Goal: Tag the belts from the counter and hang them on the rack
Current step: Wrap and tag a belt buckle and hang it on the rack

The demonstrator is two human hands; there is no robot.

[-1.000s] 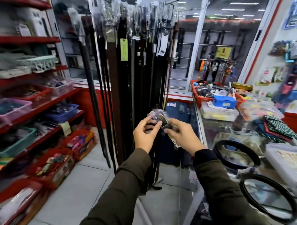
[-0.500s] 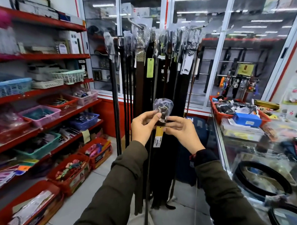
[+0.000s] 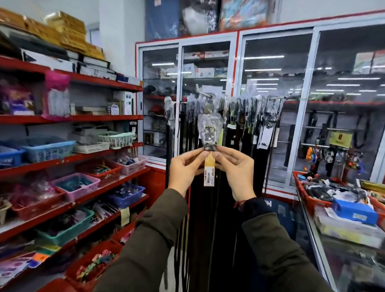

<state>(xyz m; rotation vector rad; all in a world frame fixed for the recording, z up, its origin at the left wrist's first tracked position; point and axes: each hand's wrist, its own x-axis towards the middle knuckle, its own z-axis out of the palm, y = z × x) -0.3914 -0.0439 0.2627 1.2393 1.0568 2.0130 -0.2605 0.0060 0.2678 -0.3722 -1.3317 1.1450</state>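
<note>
Both the left hand (image 3: 187, 167) and the right hand (image 3: 232, 167) pinch a tagged belt (image 3: 209, 133) up near the far rack (image 3: 244, 98), so I think only hanging is left.

Shop: stocked red shelves (image 3: 104, 120), hanging tagged belts (image 3: 243, 126).

Both hands, left hand (image 3: 184, 169) and right hand (image 3: 234, 169), pinch a plastic-wrapped belt (image 3: 209, 133) with a yellow tag (image 3: 209, 174) up by the rack (image 3: 251, 99).

Red shelves (image 3: 104, 119) hold plastic baskets (image 3: 48, 148); a glass cabinet (image 3: 275, 105) stands behind.
</note>
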